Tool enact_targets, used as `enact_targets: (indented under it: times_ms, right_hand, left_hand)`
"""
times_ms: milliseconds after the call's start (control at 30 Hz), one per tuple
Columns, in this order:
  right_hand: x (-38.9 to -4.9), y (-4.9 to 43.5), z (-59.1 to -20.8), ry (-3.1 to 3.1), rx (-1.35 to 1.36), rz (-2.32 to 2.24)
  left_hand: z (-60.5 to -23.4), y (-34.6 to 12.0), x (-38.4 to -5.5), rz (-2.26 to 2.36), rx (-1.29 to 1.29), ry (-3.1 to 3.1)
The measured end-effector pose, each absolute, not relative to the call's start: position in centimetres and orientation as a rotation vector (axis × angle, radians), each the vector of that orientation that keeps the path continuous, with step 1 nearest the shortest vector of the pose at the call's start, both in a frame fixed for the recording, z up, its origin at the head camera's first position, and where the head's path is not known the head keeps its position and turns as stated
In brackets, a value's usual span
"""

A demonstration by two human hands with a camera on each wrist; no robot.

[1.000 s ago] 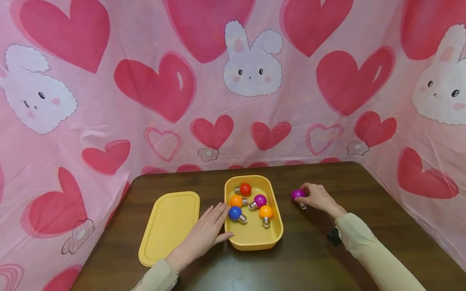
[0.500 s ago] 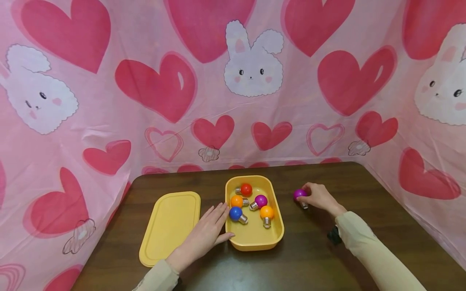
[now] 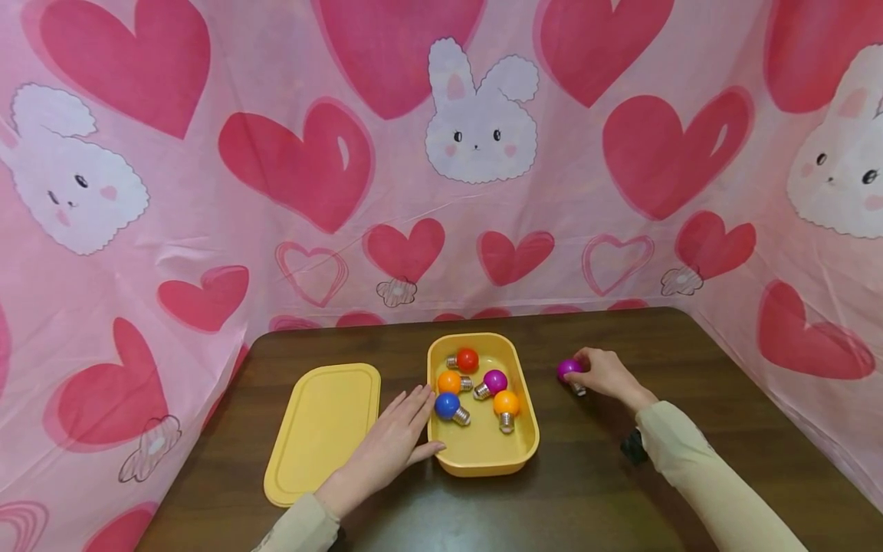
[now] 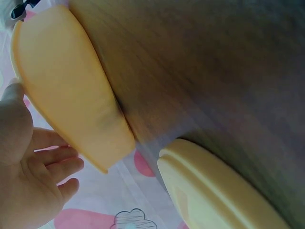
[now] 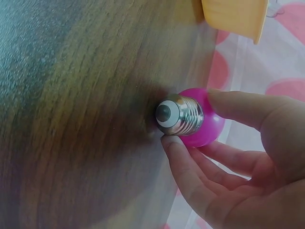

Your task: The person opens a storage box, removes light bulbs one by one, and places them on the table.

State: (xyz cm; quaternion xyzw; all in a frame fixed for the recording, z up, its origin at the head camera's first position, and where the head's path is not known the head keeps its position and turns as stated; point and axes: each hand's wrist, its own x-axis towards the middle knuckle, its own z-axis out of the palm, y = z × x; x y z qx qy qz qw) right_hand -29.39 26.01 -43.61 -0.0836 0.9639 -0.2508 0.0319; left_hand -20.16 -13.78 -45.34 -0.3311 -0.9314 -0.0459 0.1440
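Right wrist view, I have the right hand (image 5: pixel 267 167) clamped on a glossy purple round bulb (image 5: pixel 193 118), between thumb and fingers, silver metal screw base (image 5: pixel 178 114) facing outward, near a yellow rectangular plastic box (image 3: pixel 476 451), left hand (image 3: pixel 388 441) touching it, fingers extended.

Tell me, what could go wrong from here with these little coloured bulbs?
The purple bulb pinched by the right hand is rounded, so it might slip and roll across the table. The left hand touches the yellow box, and a hard push might shift it. Inside, the blue bulb and an orange bulb lie close, so a jolt could knock them together.
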Motion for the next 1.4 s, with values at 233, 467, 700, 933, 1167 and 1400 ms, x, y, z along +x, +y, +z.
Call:
enact_targets:
  times_ms: [233, 467, 700, 933, 1167, 1400]
  right_hand:
    - [-29.2, 26.3, -43.5, 2.988, -0.304, -0.765]
    - [-29.0, 26.4, -43.3, 3.014, -0.349, -0.768]
    - [-28.8, 26.4, -42.8, 3.027, -0.358, -0.760]
    - [-28.2, 26.3, -42.0, 3.037, -0.365, -0.782]
    - [-28.2, 26.5, -41.8, 3.038, -0.354, -0.767]
    - [-28.2, 26.3, -41.0, 3.062, -0.388, -0.752]
  left_hand:
    - [-45.3, -13.8, -20.1, -0.122, -0.954, -2.668]
    - [-45.4, -13.8, -20.2, -0.122, -0.954, -2.662]
    - [-45.3, -13.8, -20.2, -0.134, -0.955, -2.677]
    - [-45.3, -13.9, -20.2, -0.140, -0.956, -2.679]
    - [-45.3, -13.8, -20.2, -0.144, -0.957, -2.682]
    - [-45.5, -13.9, -20.2, -0.127, -0.958, -2.640]
